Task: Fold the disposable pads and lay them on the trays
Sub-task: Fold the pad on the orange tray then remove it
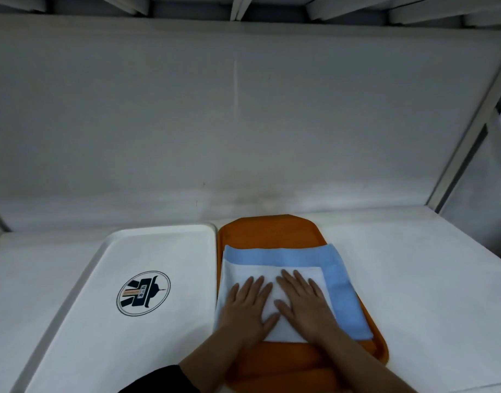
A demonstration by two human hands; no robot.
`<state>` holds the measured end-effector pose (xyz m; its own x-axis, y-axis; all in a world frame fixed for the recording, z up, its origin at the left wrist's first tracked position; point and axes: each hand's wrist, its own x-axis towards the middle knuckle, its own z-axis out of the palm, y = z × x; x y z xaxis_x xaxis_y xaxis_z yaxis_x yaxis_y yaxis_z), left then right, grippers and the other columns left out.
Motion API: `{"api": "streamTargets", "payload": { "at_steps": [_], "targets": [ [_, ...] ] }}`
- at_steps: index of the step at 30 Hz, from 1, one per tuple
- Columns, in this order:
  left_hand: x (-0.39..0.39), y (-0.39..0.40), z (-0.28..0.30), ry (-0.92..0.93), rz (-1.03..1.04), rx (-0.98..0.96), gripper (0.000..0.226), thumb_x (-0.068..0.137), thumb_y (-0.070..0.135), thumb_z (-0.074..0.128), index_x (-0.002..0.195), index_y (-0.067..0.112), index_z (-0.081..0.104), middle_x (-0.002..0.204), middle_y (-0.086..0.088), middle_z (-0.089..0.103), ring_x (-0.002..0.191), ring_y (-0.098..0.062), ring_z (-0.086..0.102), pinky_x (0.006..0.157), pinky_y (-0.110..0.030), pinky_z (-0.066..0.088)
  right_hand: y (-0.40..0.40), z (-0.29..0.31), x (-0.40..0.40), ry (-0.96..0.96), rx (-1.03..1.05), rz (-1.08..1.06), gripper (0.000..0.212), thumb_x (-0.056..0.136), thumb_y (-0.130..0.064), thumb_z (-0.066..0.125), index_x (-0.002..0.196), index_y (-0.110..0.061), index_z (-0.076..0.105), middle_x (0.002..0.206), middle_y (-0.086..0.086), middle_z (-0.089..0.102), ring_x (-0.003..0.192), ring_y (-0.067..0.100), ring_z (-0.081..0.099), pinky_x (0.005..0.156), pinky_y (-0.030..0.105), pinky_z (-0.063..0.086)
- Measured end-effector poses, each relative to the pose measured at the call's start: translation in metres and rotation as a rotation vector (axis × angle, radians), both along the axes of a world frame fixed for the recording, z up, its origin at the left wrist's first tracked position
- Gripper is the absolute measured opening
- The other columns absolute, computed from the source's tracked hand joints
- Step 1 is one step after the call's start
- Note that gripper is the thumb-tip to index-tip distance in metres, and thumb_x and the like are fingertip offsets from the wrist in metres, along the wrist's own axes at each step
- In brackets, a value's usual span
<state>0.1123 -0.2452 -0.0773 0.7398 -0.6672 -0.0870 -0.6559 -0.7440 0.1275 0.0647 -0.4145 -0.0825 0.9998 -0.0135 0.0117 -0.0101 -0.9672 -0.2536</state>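
Two flat hands point(274, 304) on one folded pad point(340, 282); two trays point(272, 231).

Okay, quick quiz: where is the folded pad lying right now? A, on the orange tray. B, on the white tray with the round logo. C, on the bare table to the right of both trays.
A: the folded pad lies on the orange tray, with the left hand and right hand pressed flat on it.

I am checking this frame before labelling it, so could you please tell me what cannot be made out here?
- Head view: the pad middle is hidden under the left hand and right hand.
- The orange tray near end is hidden by the forearms.
- The white tray near end is cut off by the frame.
- Its logo lettering is too small.
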Motion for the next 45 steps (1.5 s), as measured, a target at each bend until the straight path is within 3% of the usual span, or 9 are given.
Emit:
{"api": "streamTargets", "payload": {
  "at_steps": [6,8,13,17,21,36,40,43,45],
  "targets": [
    [-0.001,0.016,0.007,0.006,-0.005,0.073,0.119,0.044,0.084,-0.032,0.150,0.034,-0.011,0.159,-0.004,-0.014,0.146,-0.025,-0.015,0.119,-0.046,-0.010,-0.029,0.005,-0.009,0.099,-0.106,-0.198,0.125,0.042,-0.083,-0.037,0.150,-0.029,-0.008,0.155,-0.008,-0.020,0.146,0.016,-0.015,0.117,0.039,-0.007],
    [0.000,0.023,0.015,0.016,-0.028,0.145,0.112,0.051,0.089,-0.022,0.149,0.035,-0.012,0.159,-0.008,-0.016,0.146,-0.028,-0.017,0.118,-0.047,-0.010,-0.036,0.012,-0.011,0.159,-0.117,-0.248,0.115,0.054,-0.085,-0.027,0.151,-0.026,-0.008,0.157,0.000,-0.017,0.147,0.020,-0.012,0.117,0.039,-0.006],
    [-0.002,0.042,0.038,-0.048,-0.152,0.323,0.092,0.082,0.079,0.025,0.152,0.027,-0.001,0.159,-0.017,-0.002,0.146,-0.034,0.000,0.119,-0.048,-0.003,-0.032,0.025,-0.011,0.089,-0.138,-0.303,0.065,0.095,-0.058,0.026,0.145,-0.016,0.028,0.152,0.007,0.031,0.140,0.023,0.027,0.116,0.037,0.021],
    [-0.011,0.037,0.057,-0.126,-0.285,0.327,0.071,0.089,0.053,0.048,0.143,0.011,0.031,0.142,-0.023,0.036,0.124,-0.038,0.043,0.107,-0.045,0.032,-0.023,0.045,-0.018,0.003,-0.152,-0.275,0.034,0.096,-0.044,0.036,0.112,-0.022,0.056,0.113,-0.003,0.059,0.103,0.014,0.057,0.081,0.027,0.046],
    [-0.031,0.018,0.064,-0.115,-0.360,0.344,0.050,0.096,0.022,0.048,0.140,0.006,0.032,0.129,-0.024,0.045,0.111,-0.041,0.051,0.093,-0.049,0.042,-0.004,0.058,-0.026,-0.070,-0.096,-0.298,0.031,0.096,-0.029,0.035,0.067,-0.024,0.041,0.062,-0.009,0.043,0.065,0.009,0.049,0.048,0.021,0.030],
    [-0.034,-0.009,0.077,-0.125,0.038,0.106,0.033,0.103,0.020,0.030,0.128,0.012,0.049,0.127,-0.010,0.058,0.113,-0.025,0.058,0.095,-0.035,0.045,0.018,0.095,-0.061,-0.248,-0.052,-0.360,0.027,0.099,-0.043,0.033,0.096,-0.021,0.049,0.073,-0.006,0.056,0.052,0.003,0.042,0.044,0.016,0.025],
    [-0.038,-0.011,0.087,-0.115,0.105,0.024,0.032,0.102,0.021,0.033,0.127,0.012,0.050,0.123,-0.009,0.061,0.109,-0.023,0.061,0.090,-0.032,0.047,0.023,0.095,-0.059,-0.086,0.339,-0.509,0.051,0.094,-0.060,0.035,0.113,-0.018,0.056,0.097,-0.001,0.065,0.083,0.011,0.060,0.065,0.021,0.045],
    [-0.046,-0.014,0.095,-0.139,0.075,-0.011,0.031,0.102,0.022,0.034,0.125,0.010,0.051,0.120,-0.010,0.062,0.106,-0.025,0.062,0.086,-0.033,0.048,0.031,0.094,-0.050,-0.066,0.901,-0.579,0.074,0.087,-0.058,0.053,0.140,-0.011,0.031,0.129,0.007,0.053,0.105,0.019,0.055,0.091,0.033,0.046],
    [-0.052,-0.016,0.098,-0.169,0.038,-0.050,0.032,0.102,0.023,0.034,0.128,0.011,0.049,0.118,-0.010,0.063,0.103,-0.025,0.062,0.082,-0.033,0.047,0.037,0.098,-0.044,-0.090,1.143,-0.619,0.084,0.086,-0.044,0.063,0.147,-0.010,0.016,0.136,0.011,0.046,0.107,0.022,0.053,0.092,0.034,0.046]
  ]
}}
